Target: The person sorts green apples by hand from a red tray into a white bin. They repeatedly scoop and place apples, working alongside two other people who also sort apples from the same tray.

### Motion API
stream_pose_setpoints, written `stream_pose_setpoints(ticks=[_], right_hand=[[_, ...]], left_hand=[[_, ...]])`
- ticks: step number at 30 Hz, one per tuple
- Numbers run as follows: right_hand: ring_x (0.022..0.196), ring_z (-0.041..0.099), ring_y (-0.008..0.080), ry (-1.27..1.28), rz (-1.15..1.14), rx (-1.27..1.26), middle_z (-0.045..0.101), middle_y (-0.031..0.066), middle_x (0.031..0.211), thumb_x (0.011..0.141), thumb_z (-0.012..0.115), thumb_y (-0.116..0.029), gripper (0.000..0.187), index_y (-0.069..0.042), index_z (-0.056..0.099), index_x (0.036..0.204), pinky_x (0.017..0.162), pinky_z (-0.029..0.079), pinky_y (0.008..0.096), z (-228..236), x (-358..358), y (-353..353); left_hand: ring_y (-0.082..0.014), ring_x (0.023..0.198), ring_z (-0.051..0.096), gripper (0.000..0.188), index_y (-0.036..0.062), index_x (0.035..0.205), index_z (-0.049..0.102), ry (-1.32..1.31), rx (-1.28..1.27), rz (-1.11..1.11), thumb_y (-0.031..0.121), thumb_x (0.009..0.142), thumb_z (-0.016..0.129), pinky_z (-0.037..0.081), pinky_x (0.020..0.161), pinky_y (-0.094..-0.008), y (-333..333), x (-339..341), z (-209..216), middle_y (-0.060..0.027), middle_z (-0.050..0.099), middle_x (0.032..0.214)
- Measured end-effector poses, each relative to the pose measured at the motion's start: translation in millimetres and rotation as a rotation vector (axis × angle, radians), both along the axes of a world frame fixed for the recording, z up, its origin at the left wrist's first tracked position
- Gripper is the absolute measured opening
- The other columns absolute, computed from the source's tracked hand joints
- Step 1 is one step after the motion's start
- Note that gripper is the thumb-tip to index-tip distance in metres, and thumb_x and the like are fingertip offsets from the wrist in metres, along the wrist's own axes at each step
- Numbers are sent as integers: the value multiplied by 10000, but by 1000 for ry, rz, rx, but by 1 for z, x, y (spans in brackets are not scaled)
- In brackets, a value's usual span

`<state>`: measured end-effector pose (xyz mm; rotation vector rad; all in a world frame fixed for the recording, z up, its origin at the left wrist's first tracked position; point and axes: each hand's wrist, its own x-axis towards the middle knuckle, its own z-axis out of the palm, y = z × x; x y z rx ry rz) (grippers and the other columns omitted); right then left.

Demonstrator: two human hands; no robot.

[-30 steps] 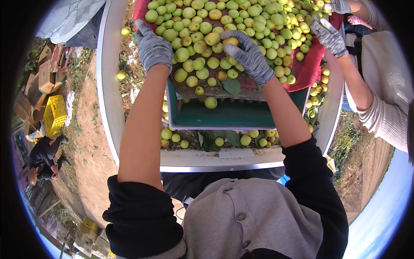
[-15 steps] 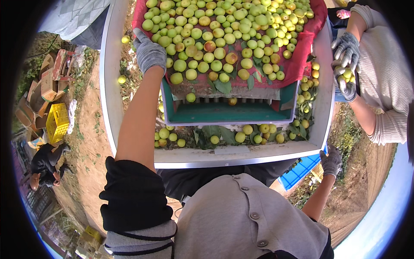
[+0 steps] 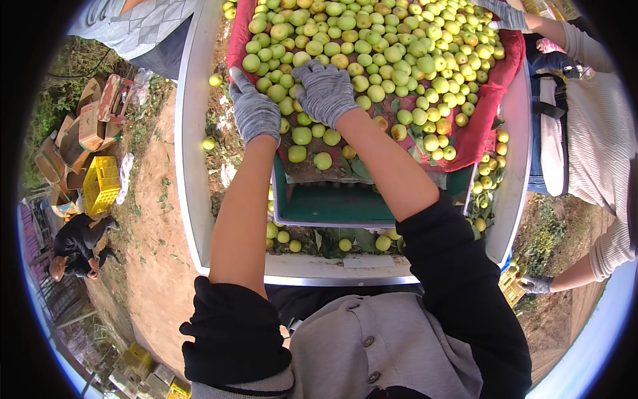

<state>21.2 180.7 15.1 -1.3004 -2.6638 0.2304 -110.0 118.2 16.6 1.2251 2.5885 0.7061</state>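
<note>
Small yellow-green apples (image 3: 392,56), some blushed reddish, lie heaped on a red cloth (image 3: 495,110) over a green-sided chute (image 3: 339,204). Both my hands wear grey knit gloves. My left hand (image 3: 256,112) closes over the cloth's left edge, its index finger stretched along the edge and its other fingertips partly hidden. Just to its right, my right hand (image 3: 324,92) lies on the near left of the heap, fingers apart and bent a little over the apples. No apple shows clearly in its grasp; the underside of that hand is hidden.
A white-walled trough (image 3: 188,153) surrounds the chute, with loose apples and leaves along its bottom. Co-workers stand at right (image 3: 591,126) and far left (image 3: 129,30); one gloved hand (image 3: 502,13) reaches the heap's far right. Yellow crates (image 3: 101,184) and cardboard boxes lie on the left ground.
My right hand has come up from beside the trough's lower right onto the apples. My left hand has shifted nearer along the cloth edge. The co-worker's hands at right have moved apart.
</note>
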Motion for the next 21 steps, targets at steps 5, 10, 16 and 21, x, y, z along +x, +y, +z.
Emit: stream_pose_setpoints(ticks=[5, 10, 16, 21], right_hand=[[961, 628, 266, -46, 210, -122, 593, 85, 1095, 847, 602, -193, 309, -129, 612, 1149, 825, 507, 404, -16, 49, -1], [956, 644, 261, 108, 151, -137, 615, 92, 1046, 872, 602, -151, 208, -109, 637, 1072, 842, 531, 409, -5, 88, 14], [1054, 614, 293, 337, 120, 41, 557, 92, 1217, 861, 599, -141, 392, -194, 564, 1247, 886, 514, 433, 14, -20, 75], [1170, 581, 240, 74, 227, -146, 599, 19, 1277, 833, 607, -89, 476, -287, 607, 1266, 968, 474, 453, 31, -95, 88]], left_hand=[[-403, 1293, 442, 802, 44, 1526, 75, -13, 43, -16, 11, 837, 483, 420, 1049, -428, -1, -2, -3, -277, 245, 1507], [-406, 1169, 540, 811, 56, 1531, 72, 53, 19, -21, 46, 829, 479, 466, 971, -425, -2, -2, -3, -279, 286, 1488], [-431, 1304, 413, 808, 42, 1524, 65, -75, 34, -23, -22, 824, 464, 394, 1069, -431, -2, -1, 1, -294, 237, 1504], [-415, 1301, 425, 825, 60, 1535, 54, -82, 13, -3, -58, 819, 446, 391, 1074, -413, 1, 0, 3, -286, 234, 1506]])
